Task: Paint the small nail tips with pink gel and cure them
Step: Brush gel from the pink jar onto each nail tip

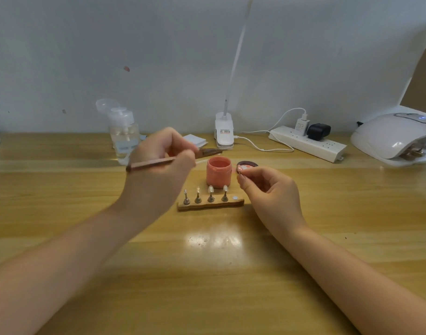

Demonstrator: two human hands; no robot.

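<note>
Two bare forearms reach in from the bottom corners of the frame over the wooden counter (303,238). At centre left, the left hand (156,165) has its fingers curled round a thin pink-handled brush (149,164), held nearly level with its working end pointing right toward the open jar of pink gel (218,171); the bristle end is blurred. At centre right, the right hand (267,187) pinches the jar's dark lid (246,166) between thumb and fingertips, just beside the jar. Just below the jar, at mid-frame, a small wooden stand (210,204) carries four nail tips (210,189) on little pegs, all apparently still clear and unpainted. The curing lamp (395,136) sits at the right edge, well apart. The step in hand appears to be loading the brush: it would go best if the lid were set down clear of the stand, the jar steadied, and only the bristle tip dipped, with the excess wiped on the rim so a thin, even coat can be laid on each small tip without flooding its edges. A heavy bead would likely run down the pegs. A pump bottle (123,134), a clip lamp (224,131) and a power strip (308,143) line the back of the counter.
</note>
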